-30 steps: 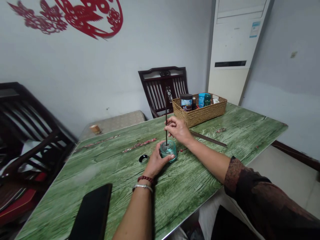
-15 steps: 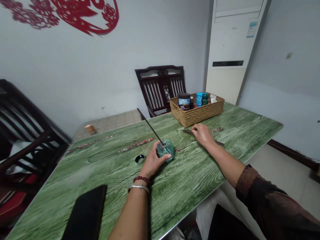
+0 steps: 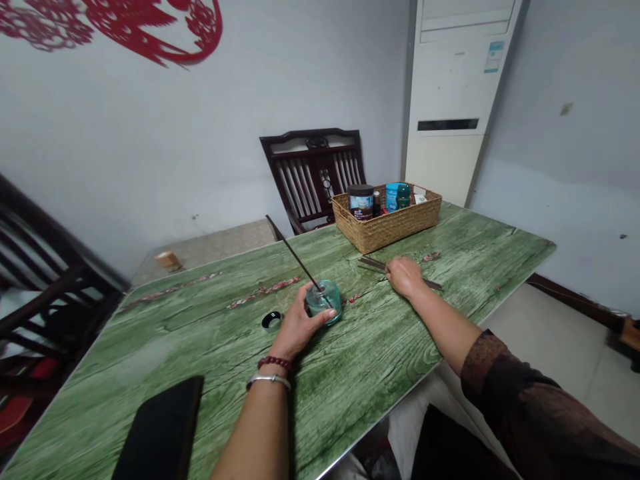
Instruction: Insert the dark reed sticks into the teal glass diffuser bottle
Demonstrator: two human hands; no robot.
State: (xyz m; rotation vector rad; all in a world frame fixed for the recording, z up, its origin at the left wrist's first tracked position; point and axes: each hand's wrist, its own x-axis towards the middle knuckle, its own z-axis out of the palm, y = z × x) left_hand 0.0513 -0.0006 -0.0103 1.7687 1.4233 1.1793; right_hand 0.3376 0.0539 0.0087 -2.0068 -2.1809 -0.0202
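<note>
Left hand (image 3: 296,328) clenched on a teal-tinted glass jar (image 3: 324,302), fingers across its near side. Jar upright, mid-tabletop, just beside the fingers' reach of a black ring (image 3: 273,321). A thin dark rod (image 3: 293,253) leans from the jar toward the far-left, tilted; lower end obscured by glass and fingers. Right hand (image 3: 405,277) lies palm-down, forearm extended, over a dark strip (image 3: 373,265) near the tabletop's far edge; fingers curled, grip on strip cannot be determined. Wicker basket (image 3: 385,230) beyond it. Green wood-grain tabletop (image 3: 350,400). Black slab (image 3: 160,427) cut off by the frame's lower edge.
</note>
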